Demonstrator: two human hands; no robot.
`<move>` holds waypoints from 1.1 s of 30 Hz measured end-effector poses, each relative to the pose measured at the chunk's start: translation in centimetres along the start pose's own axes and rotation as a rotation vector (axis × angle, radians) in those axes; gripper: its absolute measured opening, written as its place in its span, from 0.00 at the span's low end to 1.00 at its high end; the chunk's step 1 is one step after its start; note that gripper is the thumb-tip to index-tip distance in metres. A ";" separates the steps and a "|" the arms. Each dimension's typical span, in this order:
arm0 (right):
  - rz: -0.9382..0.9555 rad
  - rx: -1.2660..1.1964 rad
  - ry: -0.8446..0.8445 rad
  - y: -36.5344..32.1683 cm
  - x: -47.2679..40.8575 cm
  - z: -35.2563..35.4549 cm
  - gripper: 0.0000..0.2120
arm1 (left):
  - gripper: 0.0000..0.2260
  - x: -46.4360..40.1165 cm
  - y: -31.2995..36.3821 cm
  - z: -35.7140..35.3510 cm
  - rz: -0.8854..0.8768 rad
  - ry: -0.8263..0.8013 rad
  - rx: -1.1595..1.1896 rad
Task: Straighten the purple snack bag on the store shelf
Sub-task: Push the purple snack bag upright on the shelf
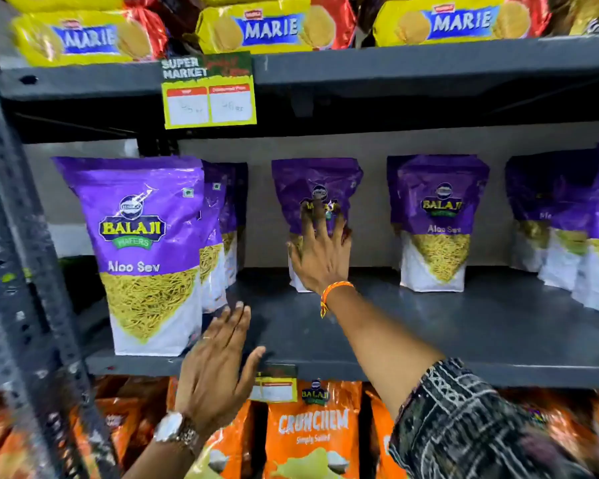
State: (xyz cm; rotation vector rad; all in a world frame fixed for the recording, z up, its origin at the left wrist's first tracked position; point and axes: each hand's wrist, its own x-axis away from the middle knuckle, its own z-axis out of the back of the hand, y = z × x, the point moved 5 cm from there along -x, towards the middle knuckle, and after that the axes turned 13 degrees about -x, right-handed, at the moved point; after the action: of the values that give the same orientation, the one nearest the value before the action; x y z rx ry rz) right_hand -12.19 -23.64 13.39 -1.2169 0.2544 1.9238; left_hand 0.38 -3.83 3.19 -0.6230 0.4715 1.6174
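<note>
While the right hand (320,252) lies flat, fingers spread, on the purple snack bag (317,188), ungripped, square it gently beside the front bag (146,250); left hand (215,368) open, empty.

Purple snack bag (317,188); orange bags (312,430); yellow packs (256,29); grey shelf (429,323).

The purple snack bag (317,188) under the right hand (320,257) is glossy plastic film, creased and catching light, as are the orange bags (312,430) below the left hand (215,371) and the shiny yellow biscuit wrappers (256,27) above both hands. The shelf (464,323) beneath the hands is dark grey painted metal, matt and scuffed with pale specks, and the perforated upright (11,271) left of the left hand looks like the same metal. Above the hands hangs a smooth price card (209,93), seemingly paper; the right wrist carries a woven thread band (332,292) and a patterned cloth sleeve (464,426), the left a polished metal watch (173,428).
</note>
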 end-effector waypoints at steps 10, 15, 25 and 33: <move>-0.098 0.207 -0.187 0.1 -0.1 -3.6 0.44 | 0.25 -0.1 -0.3 -0.8 -0.066 0.109 -0.066; -0.088 0.246 -0.217 0.4 0.5 -3.7 0.39 | 0.25 -0.1 -0.3 -0.9 -0.070 0.091 -0.066; -0.118 0.257 -0.201 -0.8 1.4 -1.9 0.40 | 0.24 -0.2 -0.2 -1.0 -0.050 0.097 -0.079; -0.088 0.266 -0.153 -2.4 3.6 0.7 0.45 | 0.24 -0.2 0.0 -0.9 -0.040 0.065 -0.076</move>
State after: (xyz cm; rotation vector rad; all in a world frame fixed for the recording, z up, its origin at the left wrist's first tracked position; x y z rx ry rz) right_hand -11.62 -19.79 11.35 -0.8876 0.3568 1.8293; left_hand 0.52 -4.54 2.60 -0.7396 0.4449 1.5866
